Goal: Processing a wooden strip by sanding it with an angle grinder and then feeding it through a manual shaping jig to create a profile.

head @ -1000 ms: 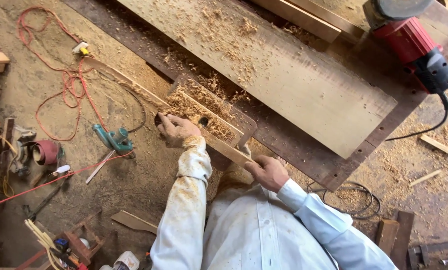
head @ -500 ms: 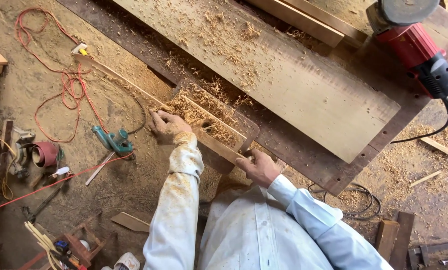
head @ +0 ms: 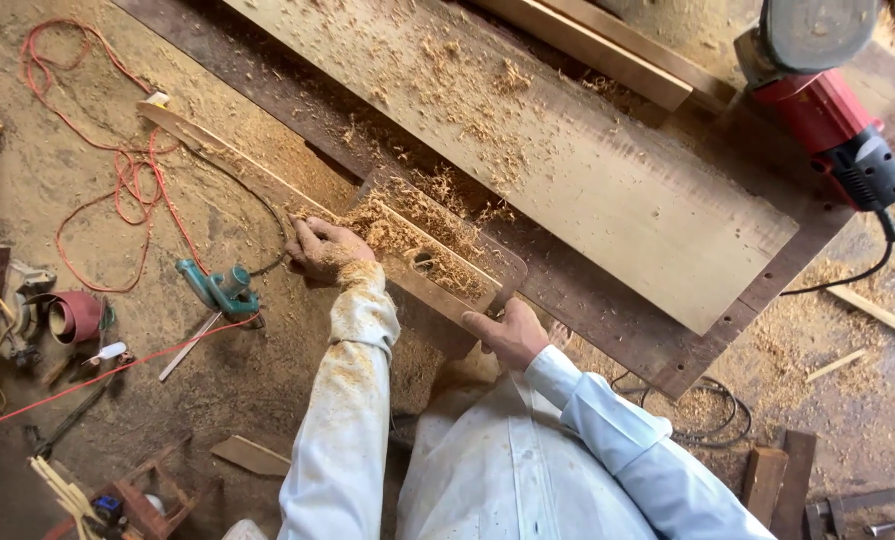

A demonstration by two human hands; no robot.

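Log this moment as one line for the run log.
left hand grips long wood strip | right hand holds its near end | shavings on wide plank | red power tool idle

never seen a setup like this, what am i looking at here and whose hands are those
This is a single view from a camera worn on a person's head, looking straight down at their own two hands in a woodworking shop. The left hand, dusted with sawdust, grips a long narrow pale wooden strip. The right hand holds the near end of a wooden block plane heaped with curly shavings. Beyond lies a wide pale plank on a dark workbench, with a red electric power tool at the far right. On the sawdust floor are an orange cable and a teal hand tool.
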